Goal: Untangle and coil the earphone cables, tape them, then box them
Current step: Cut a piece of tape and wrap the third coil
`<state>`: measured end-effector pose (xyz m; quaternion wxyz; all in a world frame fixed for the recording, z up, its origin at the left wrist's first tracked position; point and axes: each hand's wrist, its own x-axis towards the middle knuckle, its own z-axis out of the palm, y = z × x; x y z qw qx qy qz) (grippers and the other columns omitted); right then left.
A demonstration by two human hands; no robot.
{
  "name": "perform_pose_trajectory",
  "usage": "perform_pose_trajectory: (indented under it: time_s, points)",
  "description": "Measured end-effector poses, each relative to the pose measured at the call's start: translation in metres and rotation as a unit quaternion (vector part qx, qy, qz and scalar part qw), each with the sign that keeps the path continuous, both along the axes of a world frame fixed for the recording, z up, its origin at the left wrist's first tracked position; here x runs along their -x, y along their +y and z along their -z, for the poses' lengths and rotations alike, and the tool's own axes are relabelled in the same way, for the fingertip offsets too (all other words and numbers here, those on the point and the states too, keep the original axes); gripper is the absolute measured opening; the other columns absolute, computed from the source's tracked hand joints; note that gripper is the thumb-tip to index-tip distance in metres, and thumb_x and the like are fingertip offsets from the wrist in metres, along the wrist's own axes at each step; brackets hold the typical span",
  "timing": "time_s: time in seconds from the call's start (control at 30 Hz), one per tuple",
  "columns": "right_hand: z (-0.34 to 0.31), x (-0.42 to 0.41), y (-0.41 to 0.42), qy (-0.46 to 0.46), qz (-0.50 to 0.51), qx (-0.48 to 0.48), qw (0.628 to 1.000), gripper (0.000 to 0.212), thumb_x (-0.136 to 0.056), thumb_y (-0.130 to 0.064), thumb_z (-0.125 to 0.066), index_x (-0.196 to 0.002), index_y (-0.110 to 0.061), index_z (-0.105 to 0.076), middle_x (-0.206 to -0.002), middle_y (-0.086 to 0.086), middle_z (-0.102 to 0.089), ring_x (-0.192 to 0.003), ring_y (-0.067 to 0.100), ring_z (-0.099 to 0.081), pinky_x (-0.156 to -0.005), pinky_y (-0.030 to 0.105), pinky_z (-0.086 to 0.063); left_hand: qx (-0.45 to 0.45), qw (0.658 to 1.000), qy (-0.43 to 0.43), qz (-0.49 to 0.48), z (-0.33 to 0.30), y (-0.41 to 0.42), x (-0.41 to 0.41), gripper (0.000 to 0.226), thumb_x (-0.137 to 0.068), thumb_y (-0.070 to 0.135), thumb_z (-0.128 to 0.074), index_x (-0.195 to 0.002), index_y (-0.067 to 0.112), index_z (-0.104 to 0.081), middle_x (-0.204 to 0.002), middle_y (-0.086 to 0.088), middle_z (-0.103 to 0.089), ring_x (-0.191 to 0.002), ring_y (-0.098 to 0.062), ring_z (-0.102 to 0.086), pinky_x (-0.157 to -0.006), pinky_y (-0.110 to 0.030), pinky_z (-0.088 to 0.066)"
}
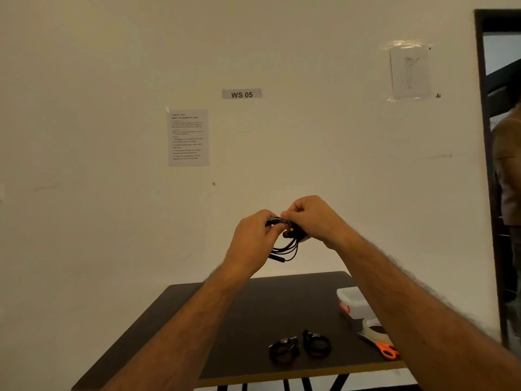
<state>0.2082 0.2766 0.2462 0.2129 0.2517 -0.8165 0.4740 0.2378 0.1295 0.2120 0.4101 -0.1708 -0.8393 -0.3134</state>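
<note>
I hold a black earphone cable point(284, 244) up in front of me, well above the table, gathered into a loose coil whose lower loops and a small inline piece hang down between my wrists. My left hand point(253, 238) is curled round the left side of the bundle, thumb and fingers pinching the strands, and my right hand point(315, 218) is curled over the right side, its fingertips pinching the top of the coil just beside my left thumb; a small yellow-orange spot shows on the cable under my right fingers. Down on the dark table point(225, 320), near its front edge, lie two more coiled black earphone cables side by side, the left coil point(283, 349) and the right coil point(317, 344), close together but whether they touch I cannot tell. Toward the table's right side stands a clear plastic box point(353, 303) with a red latch on its near end; my right forearm hides part of it and I cannot tell what is inside. Just in front of the box sits a roll of tape point(373, 330), and beside that lie scissors point(384, 348) with orange handles pointing toward me. The table stands against a pale wall that carries a small sign reading "WS 05" point(242, 94), a printed instruction sheet point(189, 137) below and to its left, and a taped-up sheet with a faint line drawing point(410, 71) farther right. At the far right is a dark doorway point(485, 136), where part of another person point(509, 165) shows at the frame's edge.
</note>
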Motion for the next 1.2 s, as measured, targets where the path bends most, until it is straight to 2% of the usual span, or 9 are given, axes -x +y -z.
perform_pose_trajectory:
  time_s: [0.1,0.2,0.37,0.57,0.63,0.77,0.9,1.07,1.2]
  points:
    - [-0.002,0.000,0.001,-0.027,-0.014,0.002,1.000,0.020,-0.096,-0.020,-0.061,-0.086,-0.004,-0.067,-0.078,0.010,-0.073,-0.067,0.014,-0.074,-0.056,0.023,-0.057,-0.015,1.000,0.011,-0.009,0.001,0.002,0.000,0.027,-0.098,0.030,-0.059,-0.117,0.013,-0.062,-0.106,-0.002,-0.069,-0.088,-0.010,-0.061,-0.074,-0.011,-0.045]
    - [-0.005,-0.001,0.005,-0.079,-0.038,-0.010,0.996,0.022,-0.097,-0.019,-0.059,-0.093,0.000,-0.069,-0.074,0.007,-0.073,-0.060,0.010,-0.070,-0.057,0.024,-0.057,-0.021,1.000,0.009,0.007,0.001,0.002,-0.001,0.033,-0.097,0.027,-0.060,-0.128,0.014,-0.058,-0.118,-0.004,-0.068,-0.106,-0.017,-0.065,-0.091,-0.022,-0.049]
    - [-0.005,0.004,0.011,-0.171,-0.094,-0.007,0.981,0.026,-0.098,-0.019,-0.058,-0.103,0.003,-0.069,-0.080,0.009,-0.072,-0.066,0.017,-0.065,-0.064,0.030,-0.059,0.007,1.000,0.025,0.014,0.000,0.001,-0.002,0.020,-0.096,0.024,-0.062,-0.113,0.015,-0.067,-0.104,-0.002,-0.072,-0.091,-0.012,-0.065,-0.081,-0.014,-0.047]
    - [0.005,0.012,0.016,-0.220,-0.151,-0.010,0.964,0.024,-0.101,-0.013,-0.052,-0.093,-0.005,-0.072,-0.077,0.008,-0.070,-0.061,0.015,-0.059,-0.063,0.031,-0.058,-0.002,0.999,0.019,0.027,-0.002,0.001,-0.004,0.008,-0.094,0.020,-0.063,-0.100,0.019,-0.067,-0.088,0.005,-0.069,-0.080,-0.006,-0.064,-0.070,-0.010,-0.047]
    - [0.007,0.013,0.017,-0.204,-0.139,-0.021,0.969,0.023,-0.101,-0.015,-0.054,-0.090,-0.008,-0.073,-0.078,0.007,-0.071,-0.061,0.015,-0.061,-0.064,0.031,-0.059,0.003,1.000,0.007,0.020,-0.003,0.003,-0.003,0.009,-0.093,0.023,-0.064,-0.100,0.019,-0.068,-0.088,0.006,-0.068,-0.080,-0.007,-0.063,-0.070,-0.010,-0.045]
    - [0.004,0.011,0.015,-0.086,-0.050,-0.059,0.993,0.024,-0.102,-0.026,-0.050,-0.095,-0.011,-0.068,-0.092,0.010,-0.073,-0.071,0.015,-0.068,-0.067,0.028,-0.058,0.015,1.000,-0.012,-0.015,-0.005,0.002,0.000,0.016,-0.095,0.028,-0.062,-0.106,0.017,-0.067,-0.096,0.003,-0.068,-0.085,-0.010,-0.061,-0.074,-0.017,-0.045]
    - [0.000,0.005,0.015,-0.040,-0.087,-0.044,0.994,0.033,-0.098,-0.044,-0.052,-0.105,-0.015,-0.064,-0.091,0.003,-0.074,-0.080,0.015,-0.071,-0.072,0.027,-0.057,0.003,0.999,-0.021,-0.041,-0.006,0.002,0.003,0.021,-0.096,0.031,-0.060,-0.109,0.015,-0.066,-0.094,0.004,-0.065,-0.081,-0.010,-0.058,-0.064,-0.010,-0.038]
    - [0.003,0.006,0.013,-0.024,-0.113,-0.077,0.990,0.011,-0.094,-0.020,-0.064,-0.105,-0.017,-0.063,-0.085,0.002,-0.077,-0.079,0.011,-0.072,-0.082,0.036,-0.057,-0.003,0.998,-0.037,-0.047,-0.007,0.002,0.006,0.021,-0.098,0.027,-0.057,-0.112,0.014,-0.065,-0.094,0.002,-0.064,-0.076,-0.010,-0.057,-0.060,-0.010,-0.037]
    - [0.004,0.006,0.014,-0.011,-0.108,-0.068,0.992,0.012,-0.091,-0.014,-0.067,-0.102,-0.012,-0.064,-0.082,0.006,-0.077,-0.078,0.014,-0.073,-0.084,0.039,-0.058,-0.003,0.997,-0.064,-0.036,-0.007,0.000,0.007,0.018,-0.097,0.030,-0.058,-0.105,0.015,-0.065,-0.088,0.003,-0.062,-0.071,-0.009,-0.054,-0.059,-0.014,-0.038]
